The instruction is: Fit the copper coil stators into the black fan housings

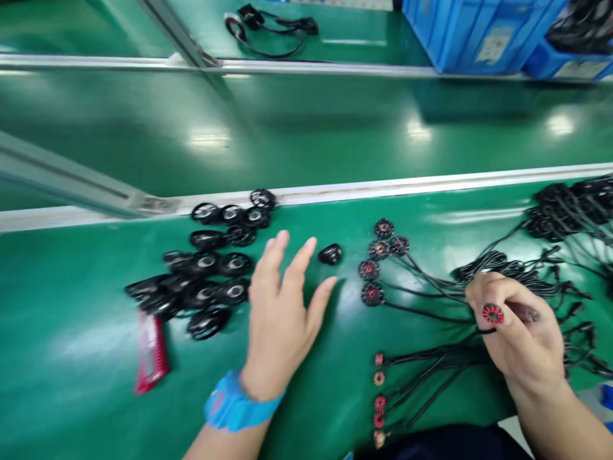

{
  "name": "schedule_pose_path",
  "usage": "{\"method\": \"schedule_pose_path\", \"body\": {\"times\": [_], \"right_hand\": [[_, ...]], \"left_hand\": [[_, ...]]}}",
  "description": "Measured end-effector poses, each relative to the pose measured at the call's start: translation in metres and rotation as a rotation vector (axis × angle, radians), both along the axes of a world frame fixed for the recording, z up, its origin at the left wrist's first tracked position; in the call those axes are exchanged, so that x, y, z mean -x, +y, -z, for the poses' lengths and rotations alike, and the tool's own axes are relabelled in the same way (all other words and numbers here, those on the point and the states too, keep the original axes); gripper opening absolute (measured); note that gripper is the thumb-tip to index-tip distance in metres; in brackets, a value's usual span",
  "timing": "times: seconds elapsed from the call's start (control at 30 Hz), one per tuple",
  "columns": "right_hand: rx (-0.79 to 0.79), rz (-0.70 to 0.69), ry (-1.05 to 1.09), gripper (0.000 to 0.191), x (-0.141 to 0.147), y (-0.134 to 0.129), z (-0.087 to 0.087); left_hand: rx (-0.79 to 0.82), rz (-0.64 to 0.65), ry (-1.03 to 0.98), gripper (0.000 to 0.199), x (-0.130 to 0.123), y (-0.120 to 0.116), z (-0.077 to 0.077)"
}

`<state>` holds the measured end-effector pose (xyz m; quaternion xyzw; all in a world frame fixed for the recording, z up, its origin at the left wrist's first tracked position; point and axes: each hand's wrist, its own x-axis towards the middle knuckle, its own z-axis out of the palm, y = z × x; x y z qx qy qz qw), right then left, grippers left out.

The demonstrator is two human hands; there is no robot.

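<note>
My left hand (pixel 282 313), with a blue band at the wrist, is over the green table with its fingers spread and holds nothing. Just right of its fingertips lies a small black cap (pixel 330 254). Several black round housings (pixel 205 262) are clustered to its left. My right hand (pixel 520 326) pinches a red-and-black round coil (pixel 493 314) with a black cable; a dark rod-like item also shows between its fingers. Between my hands, several round coil pieces on cables (pixel 372 293) lie in an upper group, and small red and copper coils (pixel 380 404) in a lower one.
A red tool or packet (pixel 151 351) lies at the left. Cable bundles (pixel 569 211) are at the right. Behind the white table edge (pixel 364 190) stand a metal post (pixel 71 176), blue bins (pixel 483 38) and a looped cable with a black part (pixel 282 29).
</note>
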<state>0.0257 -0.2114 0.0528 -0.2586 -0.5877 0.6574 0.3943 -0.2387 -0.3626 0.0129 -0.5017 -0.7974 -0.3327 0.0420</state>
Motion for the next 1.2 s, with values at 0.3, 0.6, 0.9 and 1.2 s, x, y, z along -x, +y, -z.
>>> {"method": "schedule_pose_path", "body": {"times": [0.3, 0.6, 0.9, 1.2], "right_hand": [[0.351, 0.018, 0.209, 0.034, 0.009, 0.029, -0.009], [0.551, 0.003, 0.302, 0.031, 0.009, 0.032, -0.013], [0.469, -0.068, 0.307, 0.031, 0.008, 0.037, -0.010], [0.283, -0.302, 0.255, 0.052, 0.005, 0.029, -0.008]], "left_hand": [[0.169, 0.089, 0.196, 0.058, 0.022, 0.002, 0.020], [0.125, 0.252, 0.174, 0.034, 0.018, 0.005, 0.021], [0.158, 0.305, 0.199, 0.045, 0.013, 0.009, 0.023], [0.098, 0.248, 0.228, 0.048, 0.009, 0.010, 0.019]]}}
